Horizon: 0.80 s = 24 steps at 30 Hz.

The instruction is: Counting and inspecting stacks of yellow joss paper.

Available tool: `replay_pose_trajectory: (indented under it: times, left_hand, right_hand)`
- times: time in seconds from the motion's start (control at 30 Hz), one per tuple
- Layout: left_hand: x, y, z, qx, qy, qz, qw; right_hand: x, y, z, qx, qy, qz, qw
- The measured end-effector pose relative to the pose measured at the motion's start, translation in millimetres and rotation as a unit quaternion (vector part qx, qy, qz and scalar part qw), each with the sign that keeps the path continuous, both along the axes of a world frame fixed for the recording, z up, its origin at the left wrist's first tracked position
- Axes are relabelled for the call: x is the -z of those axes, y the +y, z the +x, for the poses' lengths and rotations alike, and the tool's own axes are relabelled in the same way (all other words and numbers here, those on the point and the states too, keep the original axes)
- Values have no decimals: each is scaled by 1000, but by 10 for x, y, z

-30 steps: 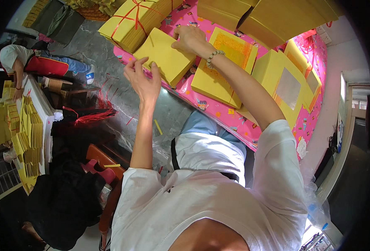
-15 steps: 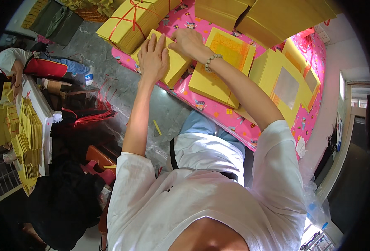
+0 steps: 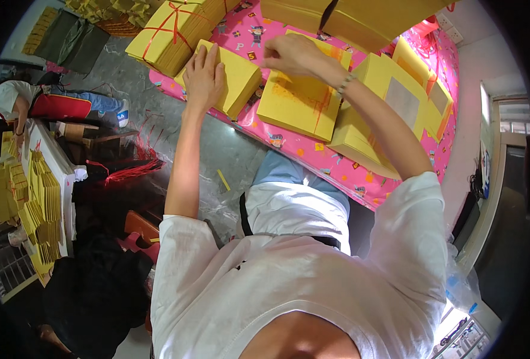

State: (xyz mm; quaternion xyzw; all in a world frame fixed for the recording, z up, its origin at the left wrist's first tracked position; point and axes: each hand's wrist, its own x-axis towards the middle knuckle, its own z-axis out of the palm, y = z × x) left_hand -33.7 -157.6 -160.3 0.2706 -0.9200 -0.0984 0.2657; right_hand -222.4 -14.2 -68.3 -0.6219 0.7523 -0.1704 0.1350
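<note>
The left hand [image 3: 204, 75] lies flat, fingers spread and extended, on top of a thick rectangular stack of yellow paper sheets [image 3: 229, 75] at the near edge of the pink patterned tablecloth [image 3: 336, 173]. The right hand [image 3: 289, 55], fingers curled together, pinches the far edge of a flat yellow stack with red print [image 3: 301, 102] just beside it.

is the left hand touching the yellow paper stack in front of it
Touching. The head view shows the left hand lying flat, palm down, on top of the yellow paper stack, with no gap between them.
</note>
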Motion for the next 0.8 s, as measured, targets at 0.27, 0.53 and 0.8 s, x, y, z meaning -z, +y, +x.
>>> replay_pose_trajectory:
  times: [0.27, 0.53, 0.8]
  left_hand:
    - [-172, 8, 69, 18, 48, -1, 999]
    - [-518, 364, 42, 80, 148, -79, 983]
    - [-553, 1187, 41, 329, 31, 114, 937]
  right_hand:
    - [-167, 994, 242, -66, 87, 230, 967]
    - [102, 1276, 389, -65, 115, 142, 981]
    - [40, 1318, 339, -83, 116, 111, 983]
